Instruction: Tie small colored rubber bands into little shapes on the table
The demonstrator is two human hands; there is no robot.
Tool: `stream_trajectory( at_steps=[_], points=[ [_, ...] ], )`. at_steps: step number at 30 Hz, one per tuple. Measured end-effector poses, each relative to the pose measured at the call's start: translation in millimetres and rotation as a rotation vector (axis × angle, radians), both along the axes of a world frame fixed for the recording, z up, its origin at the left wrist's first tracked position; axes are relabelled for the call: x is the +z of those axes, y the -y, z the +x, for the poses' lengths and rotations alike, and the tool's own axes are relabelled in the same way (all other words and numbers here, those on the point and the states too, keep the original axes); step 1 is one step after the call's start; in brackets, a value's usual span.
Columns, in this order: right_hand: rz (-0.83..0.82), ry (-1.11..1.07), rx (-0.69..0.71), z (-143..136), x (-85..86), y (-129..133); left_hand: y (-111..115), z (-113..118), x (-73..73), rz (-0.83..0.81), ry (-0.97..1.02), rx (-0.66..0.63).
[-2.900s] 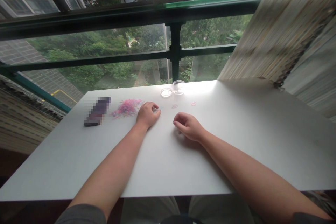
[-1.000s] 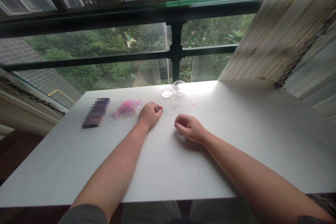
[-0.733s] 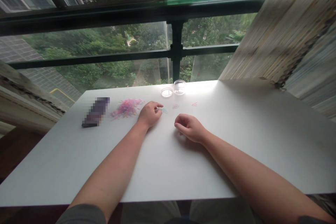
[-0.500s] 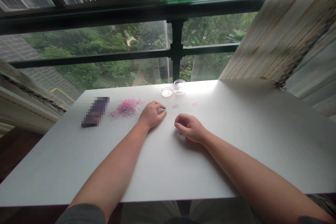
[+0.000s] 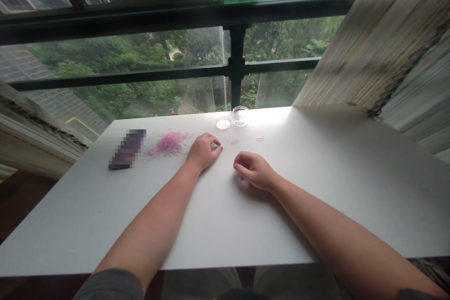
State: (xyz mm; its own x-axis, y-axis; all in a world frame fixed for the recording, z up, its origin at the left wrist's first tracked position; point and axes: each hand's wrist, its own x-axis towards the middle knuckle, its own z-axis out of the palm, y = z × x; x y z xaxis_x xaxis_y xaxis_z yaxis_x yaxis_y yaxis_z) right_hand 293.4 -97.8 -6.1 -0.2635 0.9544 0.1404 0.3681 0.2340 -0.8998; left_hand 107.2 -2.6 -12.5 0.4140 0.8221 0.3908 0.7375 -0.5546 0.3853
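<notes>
My left hand [image 5: 205, 152] rests on the white table [image 5: 218, 225], its thumb and forefinger brought together at the tips. Whatever small thing lies between them is too small to make out. Left of that hand spreads a loose pile of thin pink and pale elastic bands [image 5: 170, 144]. My right hand [image 5: 253, 169] lies on its side, fingers curled in a loose fist, with nothing visible in its hollow. Beyond the hands are a small pink band cluster [image 5: 235, 141] and, farther right, a separate pink band [image 5: 260, 138].
A clear round lid [image 5: 223, 124] and a clear round jar [image 5: 240, 116] stand near the table's far edge. At left lies a dark, blurred-out flat object [image 5: 128, 149]. A window with green rails [image 5: 238, 56] rises behind, with a curtain [image 5: 348, 42] at the right.
My left thumb and forefinger have drawn closer together, and the pale bit that showed between them is now mostly hidden. My right hand has stayed where it was.
</notes>
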Motion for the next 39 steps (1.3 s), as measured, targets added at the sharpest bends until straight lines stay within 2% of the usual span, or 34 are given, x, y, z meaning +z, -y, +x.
stream_trajectory(
  at_steps=[3, 17, 31, 35, 39],
  points=[
    [-0.002, -0.012, 0.006, 0, -0.3, 0, -1, -2, 0.2, 0.006, -0.007, 0.023],
    [-0.016, 0.003, 0.006, -1, 0.4, 2, 0, 2, -1.5, -0.02, 0.021, -0.034],
    [-0.02, -0.029, -0.001, -1, -13.5, -3, -3, -3, -9.9, -0.005, 0.114, 0.054],
    [-0.022, -0.059, -0.013, 2, -14.9, -5, 1, -14, -6.5, 0.025, 0.149, 0.096],
    [-0.005, -0.068, -0.02, 4, -15.1, -6, -1, -46, 3.3, 0.034, 0.14, 0.162]
  ],
)
